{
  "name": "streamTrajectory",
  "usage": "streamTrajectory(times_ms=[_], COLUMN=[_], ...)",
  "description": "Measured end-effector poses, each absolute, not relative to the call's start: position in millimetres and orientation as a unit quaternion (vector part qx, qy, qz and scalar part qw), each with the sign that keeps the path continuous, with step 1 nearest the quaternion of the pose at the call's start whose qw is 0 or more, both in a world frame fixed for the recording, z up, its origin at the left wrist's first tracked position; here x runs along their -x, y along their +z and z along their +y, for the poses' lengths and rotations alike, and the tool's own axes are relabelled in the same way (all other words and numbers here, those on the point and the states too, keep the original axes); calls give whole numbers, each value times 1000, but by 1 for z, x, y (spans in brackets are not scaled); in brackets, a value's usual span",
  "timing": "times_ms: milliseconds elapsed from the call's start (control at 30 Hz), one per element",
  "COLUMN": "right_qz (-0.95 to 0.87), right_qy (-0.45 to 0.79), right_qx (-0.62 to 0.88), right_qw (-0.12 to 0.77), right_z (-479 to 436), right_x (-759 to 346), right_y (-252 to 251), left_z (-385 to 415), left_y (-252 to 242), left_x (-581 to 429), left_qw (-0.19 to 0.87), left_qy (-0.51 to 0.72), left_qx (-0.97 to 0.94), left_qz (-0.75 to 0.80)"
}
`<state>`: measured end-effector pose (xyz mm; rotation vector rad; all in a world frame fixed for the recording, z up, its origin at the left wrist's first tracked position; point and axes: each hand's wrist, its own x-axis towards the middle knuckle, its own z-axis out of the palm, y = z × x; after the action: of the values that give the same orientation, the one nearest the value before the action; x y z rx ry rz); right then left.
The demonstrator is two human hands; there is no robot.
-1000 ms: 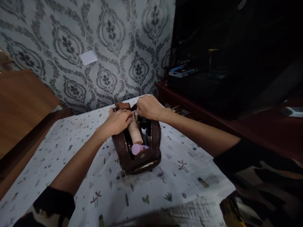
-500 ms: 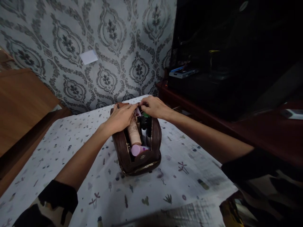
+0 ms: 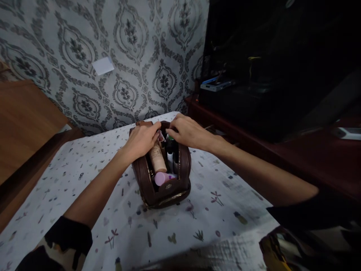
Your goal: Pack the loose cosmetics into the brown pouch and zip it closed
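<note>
"Left hand [image 3: 143, 140]: pinching anything?"
"Can't tell; it's bent over the left rim of the brown bag [image 3: 143, 178], on the surface [image 3: 113, 205]. Likely soft-sided, weighty filled; hold both walls."
"Right hand [image 3: 186, 131]?"
"Curled by its right rim, pinch unclear."

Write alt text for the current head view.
A left hand and right hand are at the far end of an open brown bag holding a beige tube and a lilac-topped container. It stands on white printed cloth before patterned wallpaper.
</note>
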<state>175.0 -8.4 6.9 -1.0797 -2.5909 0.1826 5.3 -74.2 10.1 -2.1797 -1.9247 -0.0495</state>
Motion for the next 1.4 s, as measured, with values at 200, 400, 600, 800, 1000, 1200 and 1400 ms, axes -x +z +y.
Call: streamTrajectory(times_ms=[200,400,600,800,1000,1200,1400], right_qz=[-928,-908,-880,-867,-861,-859,-856], right_qy=[109,145,202,226,232,239,241], right_qx=[303,307,295,266,261,266,263], right_qw=[189,244,312,354,370,367,375], right_z=[-23,-26,-19,-17,-17,-18,-18], right_x=[-178,-175,-168,-168,-167,-167,-167], right_y=[4,-6,-28,-42,-46,-47,-46], left_z=[-76,-76,-73,-120,-165,-164,-159], left_y=[12,12,7,21,29,25,21], left_x=[-9,-7,7,5,-11,-21,-23], left_qw=[138,112,49,-15,-89,-84,-55], left_qy=[-5,-35,-146,-208,-13,33,26], left_qx=[729,725,753,805,870,870,873], left_qz=[-670,-679,-640,-555,-485,-485,-484])
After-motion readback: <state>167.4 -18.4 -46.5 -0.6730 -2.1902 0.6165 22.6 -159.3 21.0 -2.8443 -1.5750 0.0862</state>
